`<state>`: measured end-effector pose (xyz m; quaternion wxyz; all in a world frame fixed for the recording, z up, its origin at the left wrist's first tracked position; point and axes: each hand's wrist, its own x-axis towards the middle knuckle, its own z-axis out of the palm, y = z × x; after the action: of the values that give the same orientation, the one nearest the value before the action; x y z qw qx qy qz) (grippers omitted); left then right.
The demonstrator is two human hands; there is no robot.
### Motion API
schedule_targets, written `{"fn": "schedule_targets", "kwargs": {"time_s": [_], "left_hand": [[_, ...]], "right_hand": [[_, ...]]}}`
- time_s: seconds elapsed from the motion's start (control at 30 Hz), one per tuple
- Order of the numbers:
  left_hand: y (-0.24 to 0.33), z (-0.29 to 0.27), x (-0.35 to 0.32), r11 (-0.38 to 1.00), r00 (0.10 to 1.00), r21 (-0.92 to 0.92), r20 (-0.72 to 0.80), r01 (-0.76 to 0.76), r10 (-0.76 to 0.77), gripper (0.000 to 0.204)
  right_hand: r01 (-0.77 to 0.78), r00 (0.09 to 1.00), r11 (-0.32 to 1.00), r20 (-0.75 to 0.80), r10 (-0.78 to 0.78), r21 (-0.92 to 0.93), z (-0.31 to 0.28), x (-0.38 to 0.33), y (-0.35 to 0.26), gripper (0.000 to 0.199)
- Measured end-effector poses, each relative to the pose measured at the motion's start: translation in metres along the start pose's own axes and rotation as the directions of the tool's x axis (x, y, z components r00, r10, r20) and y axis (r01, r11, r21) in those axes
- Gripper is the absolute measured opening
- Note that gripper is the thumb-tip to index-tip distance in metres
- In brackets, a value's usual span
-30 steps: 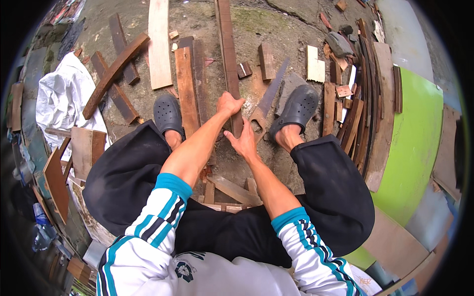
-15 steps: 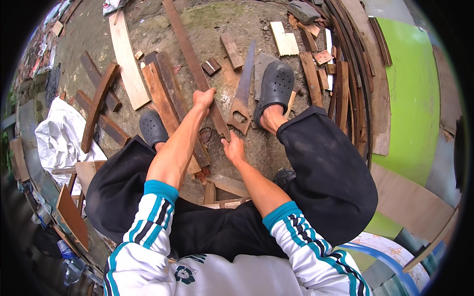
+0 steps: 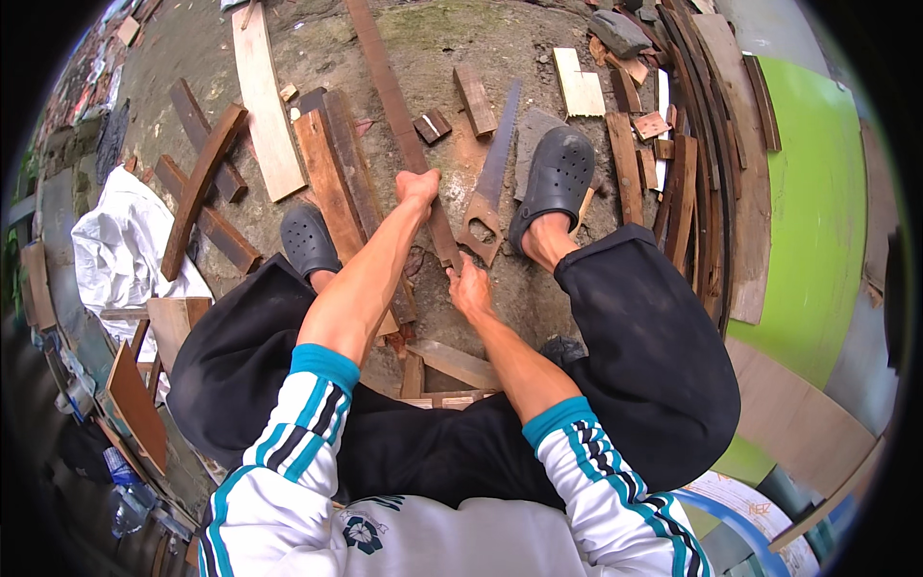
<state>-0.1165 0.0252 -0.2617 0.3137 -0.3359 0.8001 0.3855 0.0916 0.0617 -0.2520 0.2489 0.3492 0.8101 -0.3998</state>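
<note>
My left hand [image 3: 419, 186] has its fingers curled tight around a long, narrow dark wooden strip [image 3: 394, 101] that runs away from me over the dirt ground [image 3: 433, 38], between my two dark clogs [image 3: 558, 173], and my right hand [image 3: 468, 288] closes its fingers on the same strip's near end, just below the left. A handsaw [image 3: 490, 183] with a wooden handle lies flat on the ground just right of the strip, beside my right clog, untouched by either hand. Loose boards [image 3: 264, 96] lie scattered on my left, and a white sack [image 3: 125, 250] sits farther left.
</note>
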Motion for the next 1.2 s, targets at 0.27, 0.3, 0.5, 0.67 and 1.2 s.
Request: {"fn": "schedule_targets", "kwargs": {"time_s": [0.27, 0.3, 0.5, 0.67, 1.2], "left_hand": [[-0.006, -0.007, 0.008, 0.963, 0.983, 0.21, -0.037, -0.167, 0.178, 0.061], [-0.005, -0.007, 0.008, 0.961, 0.982, 0.222, -0.045, -0.168, 0.182, 0.061], [-0.002, -0.008, 0.014, 0.976, 0.991, 0.179, 0.073, -0.127, 0.115, 0.064], [-0.002, -0.002, 0.007, 0.959, 0.966, 0.158, -0.073, -0.234, 0.248, 0.071], [-0.01, 0.01, 0.017, 0.949, 0.938, 0.034, -0.145, -0.312, 0.314, 0.088]], "right_hand": [[0.048, 0.998, 0.997, 0.054, -0.045, -0.059, -0.01, 0.003, -0.003, 0.049], [0.055, 0.997, 0.997, 0.063, -0.051, -0.061, -0.011, 0.004, -0.003, 0.049], [-0.101, 0.995, 0.994, 0.026, 0.1, 0.038, -0.007, -0.004, -0.017, 0.048], [-0.074, 0.996, 0.982, -0.035, 0.081, 0.176, 0.004, 0.002, -0.012, 0.044], [-0.092, 0.969, 0.962, -0.198, 0.145, 0.256, 0.024, -0.004, -0.011, 0.04]]}}
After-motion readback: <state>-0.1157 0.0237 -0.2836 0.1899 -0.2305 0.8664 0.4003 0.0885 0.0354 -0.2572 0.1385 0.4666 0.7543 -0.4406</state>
